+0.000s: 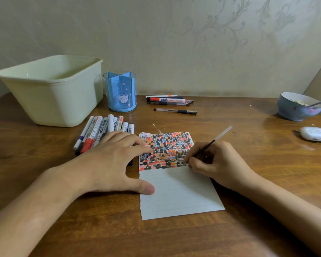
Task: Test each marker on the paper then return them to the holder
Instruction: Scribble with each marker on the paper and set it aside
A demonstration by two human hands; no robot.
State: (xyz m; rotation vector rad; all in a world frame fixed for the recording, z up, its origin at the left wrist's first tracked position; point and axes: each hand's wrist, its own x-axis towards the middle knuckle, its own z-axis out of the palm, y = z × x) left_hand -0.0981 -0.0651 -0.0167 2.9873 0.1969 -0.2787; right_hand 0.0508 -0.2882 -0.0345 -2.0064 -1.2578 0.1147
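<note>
Right hand [213,160] pinches a thin pen [209,144], tip at paper [178,193] just left of it; keep your flat, relaxed left hand [111,162] pinning the sheet, stroke lightly below the filled patch.

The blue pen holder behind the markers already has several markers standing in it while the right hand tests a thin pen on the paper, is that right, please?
Not quite: the head view shows the blue pen holder with no markers in it. The markers lie on the table in front of it. The right hand does hold a thin pen to the paper.
</note>
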